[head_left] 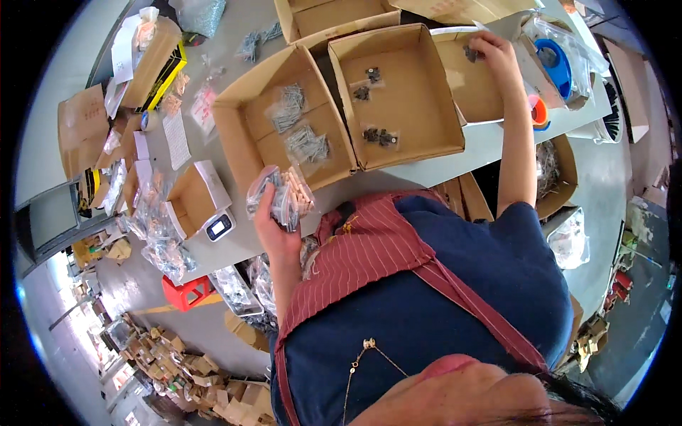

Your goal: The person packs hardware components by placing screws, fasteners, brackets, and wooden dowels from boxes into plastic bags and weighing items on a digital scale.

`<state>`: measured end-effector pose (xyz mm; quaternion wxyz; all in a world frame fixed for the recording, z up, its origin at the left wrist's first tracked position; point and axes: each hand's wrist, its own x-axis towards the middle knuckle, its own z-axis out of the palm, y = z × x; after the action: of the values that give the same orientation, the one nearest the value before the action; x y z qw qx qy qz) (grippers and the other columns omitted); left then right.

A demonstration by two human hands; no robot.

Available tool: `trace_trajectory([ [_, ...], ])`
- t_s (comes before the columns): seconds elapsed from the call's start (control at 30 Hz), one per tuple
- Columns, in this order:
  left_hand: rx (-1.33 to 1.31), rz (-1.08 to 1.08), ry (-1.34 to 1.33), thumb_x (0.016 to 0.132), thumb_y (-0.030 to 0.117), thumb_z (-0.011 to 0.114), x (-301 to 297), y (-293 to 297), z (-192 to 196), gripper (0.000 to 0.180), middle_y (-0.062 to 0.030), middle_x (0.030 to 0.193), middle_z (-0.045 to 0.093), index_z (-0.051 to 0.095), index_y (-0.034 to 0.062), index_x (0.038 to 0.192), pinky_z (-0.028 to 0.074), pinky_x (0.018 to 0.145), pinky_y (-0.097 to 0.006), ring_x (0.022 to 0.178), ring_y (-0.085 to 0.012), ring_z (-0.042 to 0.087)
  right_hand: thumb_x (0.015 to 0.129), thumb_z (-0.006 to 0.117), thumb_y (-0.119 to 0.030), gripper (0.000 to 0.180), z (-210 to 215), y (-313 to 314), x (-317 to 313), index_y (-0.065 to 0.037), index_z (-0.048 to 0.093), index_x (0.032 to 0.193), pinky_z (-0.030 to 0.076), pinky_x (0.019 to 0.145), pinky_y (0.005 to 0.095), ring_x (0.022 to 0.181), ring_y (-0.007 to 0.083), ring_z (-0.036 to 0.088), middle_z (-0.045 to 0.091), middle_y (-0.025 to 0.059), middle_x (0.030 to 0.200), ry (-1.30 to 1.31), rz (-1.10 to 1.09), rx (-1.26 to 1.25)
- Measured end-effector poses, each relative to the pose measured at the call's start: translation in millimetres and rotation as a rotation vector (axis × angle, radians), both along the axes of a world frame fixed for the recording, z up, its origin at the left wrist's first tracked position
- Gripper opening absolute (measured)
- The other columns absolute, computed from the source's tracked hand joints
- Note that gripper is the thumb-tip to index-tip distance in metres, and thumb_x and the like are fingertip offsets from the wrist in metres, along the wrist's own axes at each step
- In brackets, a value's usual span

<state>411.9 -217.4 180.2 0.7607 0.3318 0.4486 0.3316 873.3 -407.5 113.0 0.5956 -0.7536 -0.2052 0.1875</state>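
Observation:
My left hand (279, 240) is closed around a clear plastic bag of wooden dowels and grey hardware (297, 190), held by the near edge of the left cardboard box (238, 122). Two clear bags of grey screws (288, 108) lie in that box. At the far right, my right hand (495, 58) is over a shallow cardboard box (477, 99), its fingertips pinching a small packet of dark parts (470, 52). Between them stands the middle cardboard box (419, 106), with several small packets of black pieces (380, 136) on its bottom.
A small open carton (190, 202) and a device with a screen (219, 226) sit at the table's left edge, near a pile of bagged hardware (153, 206). Loose screws (249, 47) lie behind the boxes. A blue tape dispenser (558, 67) and orange ring (538, 111) are at right.

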Motion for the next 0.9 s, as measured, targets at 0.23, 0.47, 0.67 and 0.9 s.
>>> trace_trajectory([
  [0.23, -0.014, 0.03, 0.037, 0.096, 0.014, 0.053, 11, -14, -9, 0.035, -0.0118, 0.118, 0.064, 0.055, 0.0057, 0.13, 0.059, 0.078, -0.042, 0.101, -0.0264, 0.067, 0.085, 0.055, -0.007, 0.027, 23, 91, -47, -0.003, 0.059, 0.112, 0.054, 0.064, 0.0309, 0.07, 0.0152, 0.062, 0.061, 0.0067, 0.094, 0.175, 0.696, 0.022],
  [0.47, -0.094, 0.03, -0.017, 0.096, 0.01, 0.056, 37, -25, 8, 0.032, -0.0119, 0.117, 0.064, 0.055, 0.0017, 0.127, 0.059, 0.082, -0.037, 0.101, -0.0235, 0.067, 0.081, 0.063, -0.01, 0.038, -79, 156, -83, -0.006, 0.058, 0.119, 0.052, 0.089, 0.0492, 0.102, 0.0459, 0.061, 0.044, 0.0306, 0.133, -0.684, 0.953, -0.617],
  [0.67, -0.011, 0.094, -0.088, 0.094, 0.007, 0.055, 16, -26, -1, 0.03, -0.0127, 0.119, 0.061, 0.055, 0.0002, 0.124, 0.055, 0.09, -0.039, 0.106, -0.0225, 0.062, 0.083, 0.064, -0.024, 0.025, -25, 162, -70, -0.001, 0.061, 0.093, 0.054, 0.064, 0.0382, 0.079, 0.0257, 0.066, 0.064, 0.0138, 0.083, -0.39, 1.056, -0.555],
  [0.9, -0.126, 0.151, -0.158, 0.098, 0.018, 0.05, -32, -20, -7, 0.04, -0.0161, 0.119, 0.064, 0.05, 0.0027, 0.135, 0.056, 0.086, -0.042, 0.106, -0.0305, 0.066, 0.089, 0.064, -0.023, 0.024, 50, 170, -126, -0.006, 0.061, 0.107, 0.043, 0.056, 0.0203, 0.079, 0.0091, 0.056, 0.062, 0.0027, 0.089, 0.804, 0.578, 0.272],
])
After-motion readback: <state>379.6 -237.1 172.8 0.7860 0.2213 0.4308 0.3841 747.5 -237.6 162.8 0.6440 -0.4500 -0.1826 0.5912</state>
